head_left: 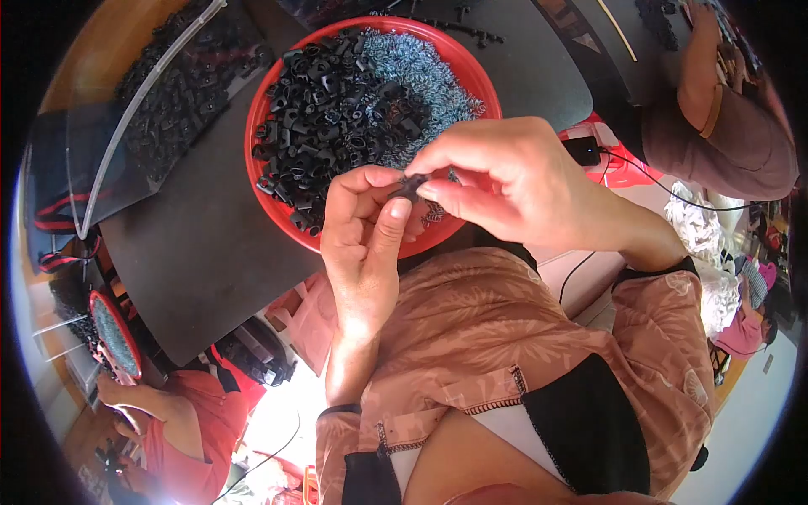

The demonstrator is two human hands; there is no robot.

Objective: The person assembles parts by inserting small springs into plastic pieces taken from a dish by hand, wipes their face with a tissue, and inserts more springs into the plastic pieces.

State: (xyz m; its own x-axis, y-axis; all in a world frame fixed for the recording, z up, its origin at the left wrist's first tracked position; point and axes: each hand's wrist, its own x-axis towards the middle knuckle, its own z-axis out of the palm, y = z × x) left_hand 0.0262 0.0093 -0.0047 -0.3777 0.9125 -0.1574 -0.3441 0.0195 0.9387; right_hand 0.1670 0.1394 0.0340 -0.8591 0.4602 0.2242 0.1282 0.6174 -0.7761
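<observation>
In front of my chest, both hands meet over the near rim of a red basin (493,84). My left hand (362,244) is closed, pinching a small black plastic piece (410,187) between thumb and fingers. My right hand (518,181) pinches the same piece from the right with thumb and forefinger; whether a spring is in that grip too, I cannot tell. Many loose black plastic pieces (324,105) fill the basin's left side. Small metal coil springs (421,71) are heaped at its back and right, partly hidden behind my hands.
The basin stands on a dark table (181,278). A clear bag (181,109) of black pieces lies at left. One person (189,421) works at lower left near another red basin (116,335); another person (715,126) sits at upper right. A cabled black device (581,151) is beside my right wrist.
</observation>
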